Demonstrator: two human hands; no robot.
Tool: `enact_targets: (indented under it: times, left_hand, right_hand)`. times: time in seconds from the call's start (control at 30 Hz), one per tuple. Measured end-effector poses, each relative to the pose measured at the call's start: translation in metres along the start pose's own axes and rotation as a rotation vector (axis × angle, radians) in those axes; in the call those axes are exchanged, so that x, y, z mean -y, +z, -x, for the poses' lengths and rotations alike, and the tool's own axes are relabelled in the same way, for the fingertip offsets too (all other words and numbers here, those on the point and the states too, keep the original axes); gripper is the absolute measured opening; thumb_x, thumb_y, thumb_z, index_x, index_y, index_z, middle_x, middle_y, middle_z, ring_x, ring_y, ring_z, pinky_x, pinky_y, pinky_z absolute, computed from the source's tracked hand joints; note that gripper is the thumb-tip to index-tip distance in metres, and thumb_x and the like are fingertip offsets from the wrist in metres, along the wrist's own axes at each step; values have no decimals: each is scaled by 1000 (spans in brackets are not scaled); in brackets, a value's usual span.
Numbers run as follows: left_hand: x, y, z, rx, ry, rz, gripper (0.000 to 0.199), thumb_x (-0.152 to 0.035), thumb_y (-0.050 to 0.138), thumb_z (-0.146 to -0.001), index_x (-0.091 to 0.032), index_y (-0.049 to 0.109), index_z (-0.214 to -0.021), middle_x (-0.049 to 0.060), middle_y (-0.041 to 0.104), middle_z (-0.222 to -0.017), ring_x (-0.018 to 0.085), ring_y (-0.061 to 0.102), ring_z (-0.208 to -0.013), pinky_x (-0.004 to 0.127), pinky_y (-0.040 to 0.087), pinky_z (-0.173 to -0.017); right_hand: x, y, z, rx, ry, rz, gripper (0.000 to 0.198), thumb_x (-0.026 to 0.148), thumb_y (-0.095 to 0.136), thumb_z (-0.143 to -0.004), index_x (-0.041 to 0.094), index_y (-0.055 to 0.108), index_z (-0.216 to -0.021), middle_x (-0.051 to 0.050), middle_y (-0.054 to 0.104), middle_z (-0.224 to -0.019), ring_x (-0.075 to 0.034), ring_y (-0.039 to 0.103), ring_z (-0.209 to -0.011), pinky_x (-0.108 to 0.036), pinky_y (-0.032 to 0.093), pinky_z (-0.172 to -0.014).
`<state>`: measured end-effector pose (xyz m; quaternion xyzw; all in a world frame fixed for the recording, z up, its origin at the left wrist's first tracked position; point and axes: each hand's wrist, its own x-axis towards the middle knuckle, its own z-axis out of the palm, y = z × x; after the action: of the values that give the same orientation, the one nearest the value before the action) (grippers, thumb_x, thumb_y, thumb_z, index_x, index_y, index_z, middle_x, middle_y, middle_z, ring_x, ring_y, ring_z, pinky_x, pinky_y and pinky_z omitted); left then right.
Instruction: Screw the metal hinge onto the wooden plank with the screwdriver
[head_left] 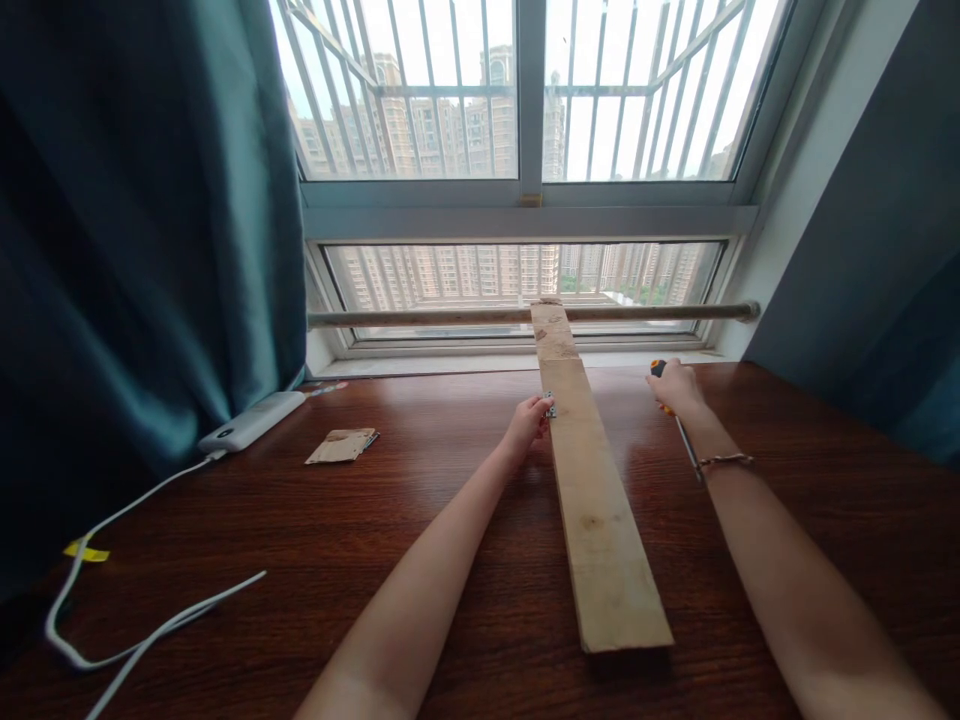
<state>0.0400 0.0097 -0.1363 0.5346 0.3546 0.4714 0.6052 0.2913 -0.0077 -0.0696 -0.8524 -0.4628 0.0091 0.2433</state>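
Observation:
A long pale wooden board point(600, 520) lies pointing away from me, its near end raised slightly over the dark wooden table. My left hand point(527, 421) pinches a small metal plate with holes point(550, 404) against the board's left edge. Right of the board, my right hand point(679, 386) is wrapped round a screwdriver point(658, 369) with an orange and black handle. The screwdriver's shaft points back towards me, beside my wrist. At the far end, a shorter, rougher wooden piece point(553, 335) meets the board and reaches up to the window rail.
A horizontal rail point(435, 319) crosses in front of the barred window. On the table point(450, 500), to the left, lie a small piece of cardboard point(341, 446), a white power strip or power bank point(253, 421) and a white cable point(101, 535). A dark teal curtain point(150, 200) hangs at left.

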Motion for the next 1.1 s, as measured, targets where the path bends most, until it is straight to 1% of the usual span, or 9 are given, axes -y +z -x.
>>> enact_targets:
  times: [0.13,0.3,0.63,0.77,0.83,0.87,0.97,1.03,1.1]
  left_hand:
    - [-1,0,0,-2,-1,-2,28,-42,61,-66,-17,49,-65,-4,41,-53,5,32,-41,19,18,-40]
    - [-3,1,2,-1,7,-3,25,-40,59,-68,-17,49,-64,-5,41,-52,5,34,-40,19,18,-39]
    - [3,-1,-3,56,39,66,26,-39,60,-68,-18,47,-61,-6,39,-45,5,32,-35,20,19,-36]
    - [9,-2,-8,82,24,116,27,-40,62,-66,-17,49,-64,-5,42,-49,6,34,-38,20,21,-38]
    - [10,-2,-9,84,19,140,28,-41,63,-64,-16,50,-65,-5,42,-50,5,35,-39,19,21,-38]
    - [10,-2,-8,84,18,151,28,-41,64,-64,-16,50,-65,-5,42,-50,5,35,-40,19,21,-39]
    - [9,-1,-7,82,16,174,28,-40,65,-63,-16,50,-65,-5,42,-51,5,33,-40,19,20,-39]
    - [8,-1,-6,79,16,185,27,-39,65,-62,-16,50,-65,-6,41,-50,5,33,-40,19,20,-39]
    - [7,0,-5,74,16,190,27,-38,65,-62,-16,50,-64,-6,40,-49,4,32,-40,19,20,-39]
  right_hand:
    - [-2,38,4,34,27,99,47,32,52,-82,2,47,-118,-28,49,-116,-33,58,-103,-42,49,-81]
    - [-8,62,7,109,-4,187,47,33,54,-81,4,51,-117,-26,51,-115,-34,57,-104,-43,47,-84]
    - [-17,70,9,115,-18,195,48,33,58,-78,4,54,-115,-27,51,-117,-36,53,-109,-45,44,-87]
    - [-11,61,16,48,-38,123,53,33,61,-75,0,51,-116,-31,48,-118,-42,47,-113,-51,43,-84]
    - [-1,52,21,-11,-110,56,51,32,54,-80,0,48,-119,-31,45,-122,-40,43,-116,-51,40,-88]
    - [6,47,23,-26,-172,12,47,32,49,-84,2,47,-120,-28,46,-122,-35,45,-115,-47,39,-90]
    - [31,36,33,38,-410,-130,35,37,38,-90,15,57,-110,-10,61,-106,-18,57,-94,-29,43,-85]
    - [46,32,43,132,-589,-221,31,44,45,-86,21,64,-94,-2,64,-90,-13,57,-83,-24,43,-80]
    - [57,31,55,192,-766,-325,29,48,56,-78,22,68,-81,-1,63,-84,-16,54,-87,-27,41,-83]
